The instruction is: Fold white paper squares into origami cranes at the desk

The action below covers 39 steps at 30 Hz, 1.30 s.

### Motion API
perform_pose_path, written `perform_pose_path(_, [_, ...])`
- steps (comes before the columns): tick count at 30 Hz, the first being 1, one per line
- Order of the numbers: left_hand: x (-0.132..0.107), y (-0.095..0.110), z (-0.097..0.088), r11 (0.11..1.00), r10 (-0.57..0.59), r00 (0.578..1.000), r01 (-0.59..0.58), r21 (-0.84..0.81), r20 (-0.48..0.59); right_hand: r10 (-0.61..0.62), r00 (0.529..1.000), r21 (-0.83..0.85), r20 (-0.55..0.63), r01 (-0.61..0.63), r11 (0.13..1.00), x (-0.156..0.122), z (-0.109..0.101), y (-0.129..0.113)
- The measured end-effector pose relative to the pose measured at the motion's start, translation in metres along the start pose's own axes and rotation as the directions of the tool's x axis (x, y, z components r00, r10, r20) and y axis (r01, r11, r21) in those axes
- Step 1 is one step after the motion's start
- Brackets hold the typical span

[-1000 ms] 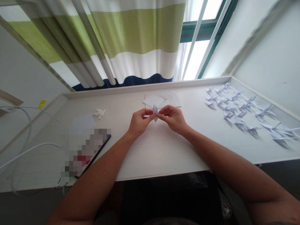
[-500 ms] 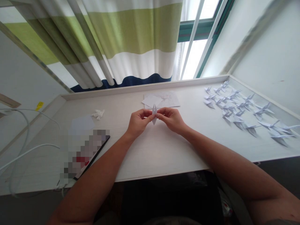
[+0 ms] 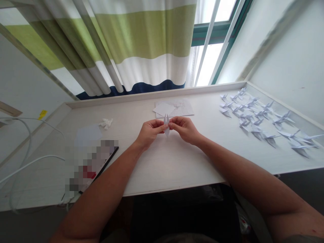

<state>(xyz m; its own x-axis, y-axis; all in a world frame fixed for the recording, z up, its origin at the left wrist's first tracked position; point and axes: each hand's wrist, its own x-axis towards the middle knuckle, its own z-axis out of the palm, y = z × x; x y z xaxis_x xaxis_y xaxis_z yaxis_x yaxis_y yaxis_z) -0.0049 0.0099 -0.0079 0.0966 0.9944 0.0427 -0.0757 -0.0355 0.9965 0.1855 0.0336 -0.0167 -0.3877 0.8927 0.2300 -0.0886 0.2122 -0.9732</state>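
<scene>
A small folded white paper piece (image 3: pixel 166 124) stands upright between my two hands above the middle of the white desk (image 3: pixel 162 162). My left hand (image 3: pixel 149 132) pinches its left side with closed fingers. My right hand (image 3: pixel 184 128) pinches its right side, fingers curled. Just behind my hands lie loose white paper sheets (image 3: pixel 174 108).
Several finished white paper cranes (image 3: pixel 258 119) lie spread over the desk's right side. A crumpled paper scrap (image 3: pixel 107 123), a pale sheet (image 3: pixel 88 133) and a blurred dark-edged flat object (image 3: pixel 91 165) sit at the left. White cables (image 3: pixel 22 165) loop at the far left. A striped curtain (image 3: pixel 121 47) hangs behind.
My hands have pressed the folded paper slightly narrower and shifted a little toward me. The view has drifted slightly; nothing else moved.
</scene>
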Motion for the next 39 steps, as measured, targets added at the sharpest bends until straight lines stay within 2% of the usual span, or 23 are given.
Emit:
perform_pose_path(9, [-0.002,0.000,0.001,0.999,-0.043,0.999,0.043,0.010,-0.013,-0.011,0.998,-0.161,-0.067,0.001,0.987,0.002,-0.002,0.004])
perform_pose_path(16, [-0.002,-0.001,0.001,0.996,-0.062,0.995,0.056,0.072,0.084,-0.035,0.999,-0.183,-0.037,0.028,0.983,0.002,-0.005,0.000])
perform_pose_path(22, [-0.001,-0.003,-0.002,0.986,-0.033,0.991,0.012,0.164,0.128,-0.011,1.000,-0.198,-0.023,0.006,0.980,0.002,-0.004,-0.004])
perform_pose_path(25, [0.000,-0.003,-0.004,0.984,-0.060,0.987,0.033,0.175,0.152,-0.014,1.000,-0.231,-0.019,0.010,0.973,0.002,-0.004,-0.005])
perform_pose_path(29, [0.000,-0.001,-0.004,0.986,-0.096,0.987,0.076,0.151,0.128,-0.024,0.999,-0.243,-0.023,0.017,0.970,0.003,-0.004,-0.002])
perform_pose_path(37, [-0.001,0.001,-0.003,0.991,-0.088,0.989,0.075,0.112,0.120,-0.037,0.999,-0.234,-0.003,0.035,0.972,0.005,-0.007,0.006])
perform_pose_path(39, [-0.001,0.003,-0.003,0.988,-0.094,0.991,0.080,0.130,0.098,-0.064,0.997,-0.263,-0.036,0.053,0.963,0.004,-0.007,0.006])
